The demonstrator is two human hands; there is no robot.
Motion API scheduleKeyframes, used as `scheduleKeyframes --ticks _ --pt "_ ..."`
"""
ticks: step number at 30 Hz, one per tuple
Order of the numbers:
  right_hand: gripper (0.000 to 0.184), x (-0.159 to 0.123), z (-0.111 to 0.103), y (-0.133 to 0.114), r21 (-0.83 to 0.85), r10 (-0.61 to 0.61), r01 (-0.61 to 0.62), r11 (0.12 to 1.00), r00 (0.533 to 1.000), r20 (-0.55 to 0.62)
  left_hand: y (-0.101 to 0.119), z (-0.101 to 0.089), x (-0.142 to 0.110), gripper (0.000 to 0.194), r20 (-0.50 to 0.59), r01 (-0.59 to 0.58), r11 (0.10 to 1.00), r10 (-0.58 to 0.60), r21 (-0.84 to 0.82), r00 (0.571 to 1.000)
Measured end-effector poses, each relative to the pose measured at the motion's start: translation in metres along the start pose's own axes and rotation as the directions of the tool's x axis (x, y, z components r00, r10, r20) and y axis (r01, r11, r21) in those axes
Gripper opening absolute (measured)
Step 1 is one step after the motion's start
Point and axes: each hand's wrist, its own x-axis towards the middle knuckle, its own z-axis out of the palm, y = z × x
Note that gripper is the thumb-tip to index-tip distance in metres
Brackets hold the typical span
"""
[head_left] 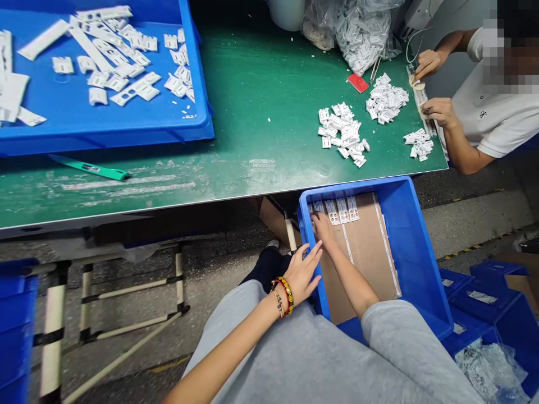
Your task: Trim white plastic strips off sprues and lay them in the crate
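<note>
A blue bin (415, 247) stands on the floor between my knees, lined with brown cardboard (362, 252). A row of white plastic strips (337, 209) lies along its far end. My right hand (323, 230) reaches into the bin and rests with bent fingers at the left end of that row; I cannot see whether it holds a piece. My left hand (304, 273), with beaded bracelets on the wrist, lies with fingers stretched out against the bin's left wall.
A green worktable (261, 118) carries a blue tray (126, 120) of white parts, a green tool (90, 168), piles of small white clips (343, 133) and a bag of parts (360, 31). A co-worker's hands (433, 84) work at the right. More blue bins (497, 308) stand lower right.
</note>
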Motion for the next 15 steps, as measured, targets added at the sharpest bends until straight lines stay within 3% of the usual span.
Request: scheduleKeyframes --ticks 4,15 --pt "0.020 0.008 0.004 -0.010 -0.058 0.019 -0.018 0.998 1.000 0.009 0.000 0.001 0.000 0.068 0.004 0.003 1.000 -0.003 0.015 1.000" --pt "0.024 0.001 -0.004 0.010 -0.130 0.135 -0.146 0.981 0.987 -0.090 -0.002 0.005 0.000 0.067 0.008 0.011 1.000 -0.011 0.024 1.000"
